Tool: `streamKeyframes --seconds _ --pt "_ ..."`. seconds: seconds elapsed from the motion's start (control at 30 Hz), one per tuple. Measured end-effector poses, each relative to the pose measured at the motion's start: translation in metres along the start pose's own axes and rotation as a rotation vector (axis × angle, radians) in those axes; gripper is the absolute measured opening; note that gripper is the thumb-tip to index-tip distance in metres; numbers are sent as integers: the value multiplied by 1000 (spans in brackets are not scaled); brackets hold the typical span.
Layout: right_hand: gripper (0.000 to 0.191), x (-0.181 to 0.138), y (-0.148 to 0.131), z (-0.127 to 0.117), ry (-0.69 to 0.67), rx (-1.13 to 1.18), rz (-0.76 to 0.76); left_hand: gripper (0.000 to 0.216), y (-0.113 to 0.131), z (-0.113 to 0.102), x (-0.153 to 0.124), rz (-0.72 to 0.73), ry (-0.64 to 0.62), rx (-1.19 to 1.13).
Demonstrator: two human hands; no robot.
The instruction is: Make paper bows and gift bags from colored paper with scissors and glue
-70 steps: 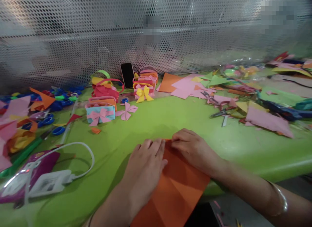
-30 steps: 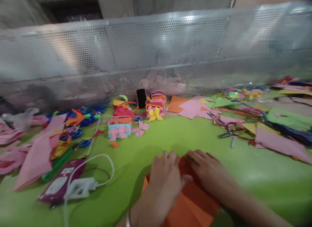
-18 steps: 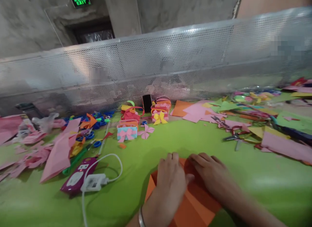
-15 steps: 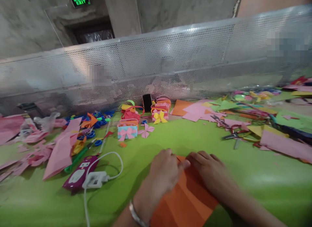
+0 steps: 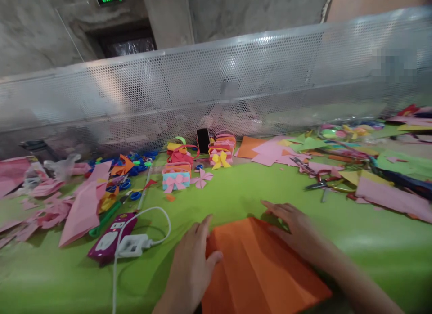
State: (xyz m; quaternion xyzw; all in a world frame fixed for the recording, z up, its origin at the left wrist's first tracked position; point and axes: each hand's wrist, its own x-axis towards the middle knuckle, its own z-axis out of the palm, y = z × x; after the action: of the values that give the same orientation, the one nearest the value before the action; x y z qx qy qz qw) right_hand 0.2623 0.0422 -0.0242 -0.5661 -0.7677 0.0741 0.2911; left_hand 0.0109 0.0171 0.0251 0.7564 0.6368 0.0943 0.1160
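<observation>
A creased sheet of orange paper (image 5: pixel 259 269) lies in front of me on the green table, its lower part cut off by the bottom of the view. My left hand (image 5: pixel 194 257) is open beside the paper's left edge, with its thumb reaching over the sheet. At the upper right edge, my right hand (image 5: pixel 293 226) is also open, fingers stretched forward and thumb near the paper. Whether either hand touches the sheet, I cannot tell.
Ahead stand small paper bags with bows (image 5: pixel 176 181) and a phone (image 5: pixel 203 141). At left are a purple power bank (image 5: pixel 111 239), a white charger with cable (image 5: pixel 133 245) and pink paper (image 5: pixel 84 206). Scissors (image 5: pixel 319 183) and paper scraps lie right. A perforated metal screen (image 5: pixel 270 80) runs behind.
Both hands have let go of the paper's far edge and spread apart, the left toward the lower left, the right slightly rightward. More of the orange sheet shows now.
</observation>
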Motion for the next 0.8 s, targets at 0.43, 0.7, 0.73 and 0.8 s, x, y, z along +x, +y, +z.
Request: streamKeyframes --seconds 0.43,0.7,0.73,0.8 --pt "36 102 -13 -70 -308 -147 -28 41 -8 -55 113 30 157 -608" --pt "29 131 -15 -5 -309 45 -127 32 -16 -27 135 27 103 -605" --pt "27 131 -11 3 -328 93 -110 28 -18 -27 135 24 90 -609" --pt "25 132 -2 12 -374 185 -77 28 -21 -31 135 12 47 -648"
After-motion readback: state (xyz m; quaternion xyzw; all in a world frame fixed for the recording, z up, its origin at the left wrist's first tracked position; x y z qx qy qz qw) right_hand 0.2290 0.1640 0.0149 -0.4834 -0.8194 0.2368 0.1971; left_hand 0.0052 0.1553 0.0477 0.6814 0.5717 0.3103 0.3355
